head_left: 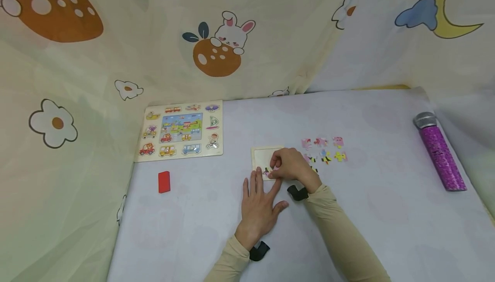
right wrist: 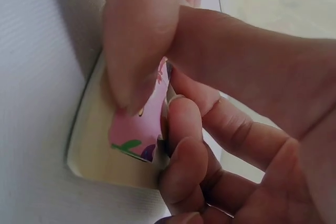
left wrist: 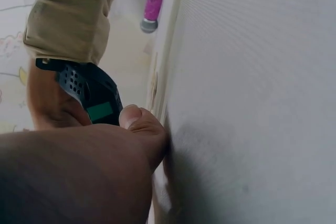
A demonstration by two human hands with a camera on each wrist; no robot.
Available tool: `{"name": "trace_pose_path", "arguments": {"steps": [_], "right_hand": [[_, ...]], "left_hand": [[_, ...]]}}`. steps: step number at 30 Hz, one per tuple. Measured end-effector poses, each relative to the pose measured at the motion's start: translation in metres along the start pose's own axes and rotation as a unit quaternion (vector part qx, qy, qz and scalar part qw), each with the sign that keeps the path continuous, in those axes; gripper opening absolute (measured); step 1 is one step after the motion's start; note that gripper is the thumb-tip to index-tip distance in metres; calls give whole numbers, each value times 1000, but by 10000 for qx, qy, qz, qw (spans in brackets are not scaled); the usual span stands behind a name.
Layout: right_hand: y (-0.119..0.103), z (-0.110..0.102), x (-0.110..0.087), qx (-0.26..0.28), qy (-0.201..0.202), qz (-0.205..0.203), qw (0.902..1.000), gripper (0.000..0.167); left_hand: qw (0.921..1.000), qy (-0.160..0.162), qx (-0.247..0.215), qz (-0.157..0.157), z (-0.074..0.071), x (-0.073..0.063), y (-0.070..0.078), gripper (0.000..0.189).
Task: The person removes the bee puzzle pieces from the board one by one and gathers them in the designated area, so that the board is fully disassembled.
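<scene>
A small pale puzzle tray (head_left: 255, 155) lies before me, a few patterned pieces along its lower edge. My left hand (head_left: 260, 209) is laid down with fingers spread, fingertips at the tray's near edge. Bent over the tray's right side, my right hand (head_left: 291, 165) pinches a pink puzzle piece (right wrist: 142, 129) at the corner. That piece has a green and purple print and overlaps the tray's wooden rim (right wrist: 86, 156) in the right wrist view. Loose puzzle pieces (head_left: 326, 157) lie right of the tray, some partly hidden by the right hand.
A picture board with vehicles (head_left: 154, 125) lies at the back left, with a red block (head_left: 164, 182) in front. To the far right rests a purple glittery tube (head_left: 442, 157) with a silver cap. Patterned cloth (head_left: 270, 58) hangs behind the white-covered table (head_left: 193, 230).
</scene>
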State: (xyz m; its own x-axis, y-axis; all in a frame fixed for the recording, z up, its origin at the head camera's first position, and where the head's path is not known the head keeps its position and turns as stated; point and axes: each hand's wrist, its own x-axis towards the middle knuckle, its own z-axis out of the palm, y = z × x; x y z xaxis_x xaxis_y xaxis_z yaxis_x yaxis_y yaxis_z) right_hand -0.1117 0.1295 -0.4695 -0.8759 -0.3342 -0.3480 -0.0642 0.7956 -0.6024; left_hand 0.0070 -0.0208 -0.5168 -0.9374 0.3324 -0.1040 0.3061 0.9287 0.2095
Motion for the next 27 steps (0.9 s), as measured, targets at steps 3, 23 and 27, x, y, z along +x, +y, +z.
{"name": "trace_pose_path", "arguments": {"steps": [3,23,27], "right_hand": [[0,0,0,10,12,-43,10000,26],[16,-5,-5,724,-33,-1111,9912,17],[21,-10,-8,1082,237,-972,9891,23]], "left_hand": [[10000,-7,17,-11,0,0,0,72],[10000,11,-23,-18,-2,1,1,73],[10000,30,-79,-28,-3,1,1,73]]}}
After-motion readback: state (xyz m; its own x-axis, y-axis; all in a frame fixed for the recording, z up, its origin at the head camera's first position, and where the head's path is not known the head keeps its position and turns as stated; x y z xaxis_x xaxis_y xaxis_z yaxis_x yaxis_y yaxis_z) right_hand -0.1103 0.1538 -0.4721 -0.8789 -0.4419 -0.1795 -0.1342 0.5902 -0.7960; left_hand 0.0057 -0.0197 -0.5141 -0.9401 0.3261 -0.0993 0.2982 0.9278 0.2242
